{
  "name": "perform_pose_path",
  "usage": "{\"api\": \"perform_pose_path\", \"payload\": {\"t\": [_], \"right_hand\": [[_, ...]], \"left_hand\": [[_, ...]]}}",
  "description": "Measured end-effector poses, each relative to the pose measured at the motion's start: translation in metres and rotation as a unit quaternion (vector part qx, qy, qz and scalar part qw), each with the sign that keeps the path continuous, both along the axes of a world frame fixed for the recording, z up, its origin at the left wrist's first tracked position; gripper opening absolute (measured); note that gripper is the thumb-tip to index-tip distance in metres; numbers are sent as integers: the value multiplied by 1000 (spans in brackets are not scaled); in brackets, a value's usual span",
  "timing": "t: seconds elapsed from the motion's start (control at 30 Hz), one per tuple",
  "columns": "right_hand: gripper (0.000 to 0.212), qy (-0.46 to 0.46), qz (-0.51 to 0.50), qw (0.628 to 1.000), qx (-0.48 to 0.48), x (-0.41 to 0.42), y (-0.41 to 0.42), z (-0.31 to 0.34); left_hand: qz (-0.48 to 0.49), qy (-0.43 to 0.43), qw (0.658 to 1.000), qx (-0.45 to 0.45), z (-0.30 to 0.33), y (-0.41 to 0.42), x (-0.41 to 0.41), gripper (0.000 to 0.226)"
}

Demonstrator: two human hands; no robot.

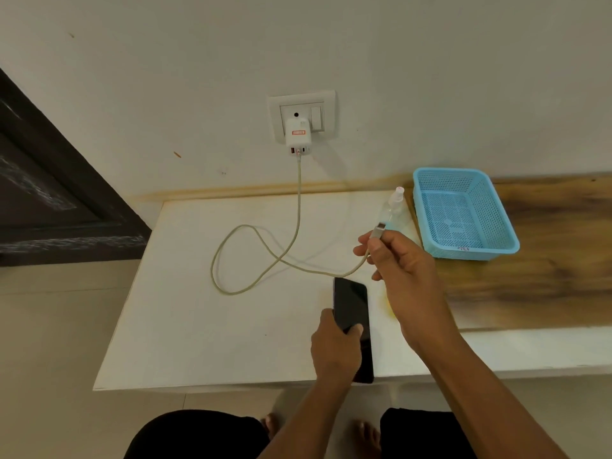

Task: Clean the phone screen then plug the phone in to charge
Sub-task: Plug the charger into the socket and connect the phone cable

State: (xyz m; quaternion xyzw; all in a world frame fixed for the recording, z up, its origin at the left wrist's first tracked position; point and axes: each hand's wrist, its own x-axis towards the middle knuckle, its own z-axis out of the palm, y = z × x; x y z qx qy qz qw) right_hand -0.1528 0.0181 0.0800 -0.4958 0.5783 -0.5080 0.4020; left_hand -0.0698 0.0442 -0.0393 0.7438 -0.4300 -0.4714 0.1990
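A black phone [351, 306] with a dark screen is held over the white table [185, 326], gripped around its middle by my left hand [334, 352]. My right hand [400, 263] is higher and to the right, pinching the silver plug [378, 229] of a pale charging cable [251, 256]. The plug points up and away from the phone, apart from it. The cable loops across the table and runs up to a white charger [298, 136] plugged into the wall socket [303, 114].
A small clear spray bottle [394, 207] stands just behind my right hand. A light blue plastic basket [463, 213] sits on the wooden shelf [546, 253] at right. A dark door frame [56, 193] is at left. My knees and feet show below.
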Motion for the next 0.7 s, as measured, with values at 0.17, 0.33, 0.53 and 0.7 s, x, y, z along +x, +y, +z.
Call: {"api": "perform_pose_path", "payload": {"t": [0.17, 0.33, 0.53, 0.7], "right_hand": [[18, -11, -45, 999, -2, 1, 1, 2], [21, -36, -73, 997, 12, 11, 3, -1], [26, -26, -36, 998, 47, 28, 23, -12], [27, -3, 27, 994, 107, 50, 45, -13]], "left_hand": [[170, 265, 947, 68, 9, 34, 46, 27], [278, 502, 818, 30, 38, 48, 84, 32], [283, 618, 731, -60, 83, 9, 110, 49], [236, 653, 716, -73, 110, -30, 120, 60]]}}
